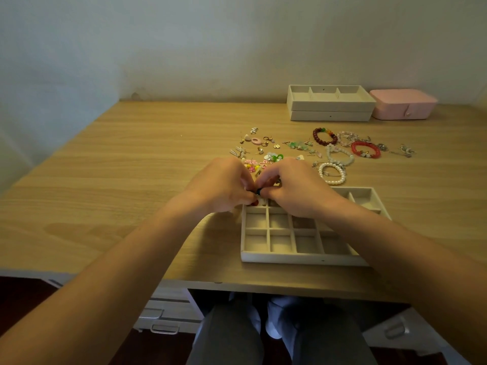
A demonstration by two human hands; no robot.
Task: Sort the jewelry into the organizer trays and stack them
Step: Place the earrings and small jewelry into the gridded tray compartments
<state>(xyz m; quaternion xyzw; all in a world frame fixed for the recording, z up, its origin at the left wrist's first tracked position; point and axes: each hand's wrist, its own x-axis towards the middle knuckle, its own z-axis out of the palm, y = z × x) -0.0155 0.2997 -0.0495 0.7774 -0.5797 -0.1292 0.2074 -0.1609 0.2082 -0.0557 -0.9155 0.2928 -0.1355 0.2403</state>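
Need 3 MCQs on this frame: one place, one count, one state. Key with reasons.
1. Where is the pink box? A on a chair B right of the stacked trays C on the floor
2. How many trays in that stack? A two B four C five
3. What are the left hand and right hand doing? A lying flat B lifting the box C both pinching a small dark piece
Key: 1 B, it sits beside the stack. 2 A, one tray rests on another. 3 C, their fingers meet over the grid tray.
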